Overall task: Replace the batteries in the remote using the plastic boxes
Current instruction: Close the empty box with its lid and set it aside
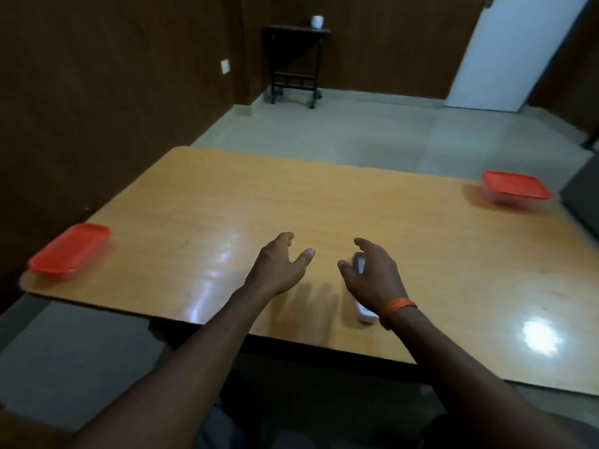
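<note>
Slim white plastic remote (365,314) on glossy wooden table (201,202), beneath spread right hand (372,277); left hand (282,264) spread, empty; advise lengthwise grasp, battery cover upward.

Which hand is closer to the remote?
Right. The right hand hovers directly over the remote, partly covering it; the left hand is open, off to the remote's left.

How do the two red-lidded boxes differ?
The left box sits at the table's near left corner; the right box sits at the far right edge. The left box looks larger, being closer to the camera. Both have red lids on, with clear bases, and neither is being touched.
</note>
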